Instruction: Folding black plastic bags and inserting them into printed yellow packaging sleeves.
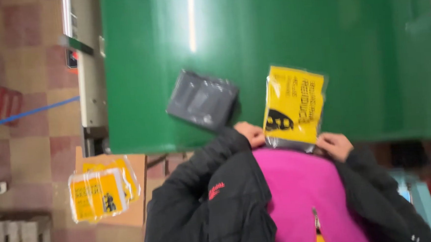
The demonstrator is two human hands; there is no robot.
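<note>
Left hand (249, 133): closed on the near left corner of the yellow packet (293, 104).
Right hand (335, 145): closed on its near right corner.
Yellow packet: held flat over the green counter (318, 27), at its near edge.
Grey packet (202, 99): laid on the counter, just left of the yellow one.

I am seeing the person wearing a black padded jacket (220, 204) hanging open down the front, with a small red mark showing on its chest panel. Under it a bright magenta fleece top (303, 195) is showing, with a zip pull dangling near its lower edge. The black sleeves are reaching the wrists, leaving both hands bare.
</note>
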